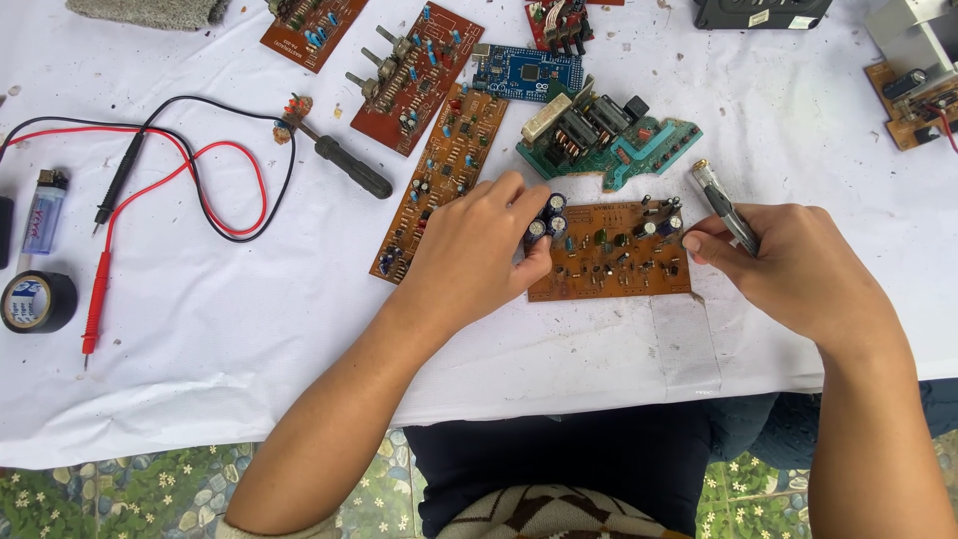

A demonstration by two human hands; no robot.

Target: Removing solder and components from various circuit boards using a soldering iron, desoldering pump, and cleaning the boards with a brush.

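Your hands work a brown circuit board (611,252) near the worktop's (249,329) front edge.
Your left hand (477,255) pinches its glossy cylindrical capacitors (548,220); your right hand's (788,262) grip clasps a slim clear-barrelled pen (720,206) beside the flat rectangular board's right edge.

This looks like a makeshift electronics repair bench. A table (249,329) under a white cloth is strewn with brown circuit boards (444,160), a green board (609,140) and a small blue one (526,72). Red and black meter probes (105,255), a screwdriver (344,160), a roll of black tape (38,301) and a lighter (44,212) lie alongside. A pebble-patterned floor (150,489) shows below.
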